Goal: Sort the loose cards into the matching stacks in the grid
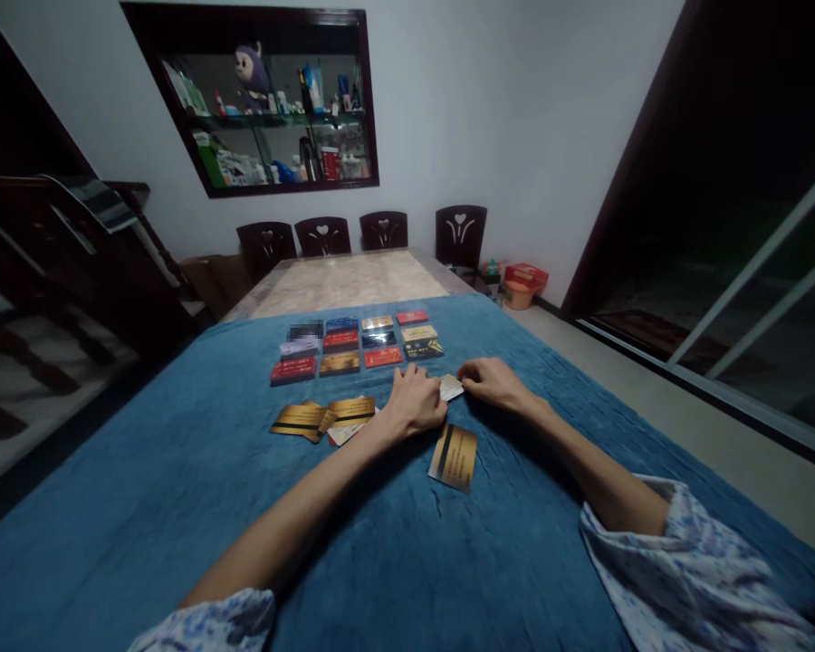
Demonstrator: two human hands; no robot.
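A pale white card [452, 388] lies between my hands, low over the blue cloth. My right hand [495, 384] is closed, its fingertips pinching the card's right edge. At the card's left edge is my left hand [416, 398], its fingers curled down toward the cloth; what is under them is hidden. In front of both hands a gold card [454, 457] with a dark stripe lies by itself. To the left, several overlapping gold cards [302, 419] and a white card [346, 431] are spread, partly behind my left forearm.
Beyond my hands, rows of cards in small piles include a red pile [293, 369], a gold pile [340, 363], an orange-red pile [383, 357] and a black pile [424, 348]. The blue cloth [142, 426] covers the near table. Chairs [460, 234] stand at the far end.
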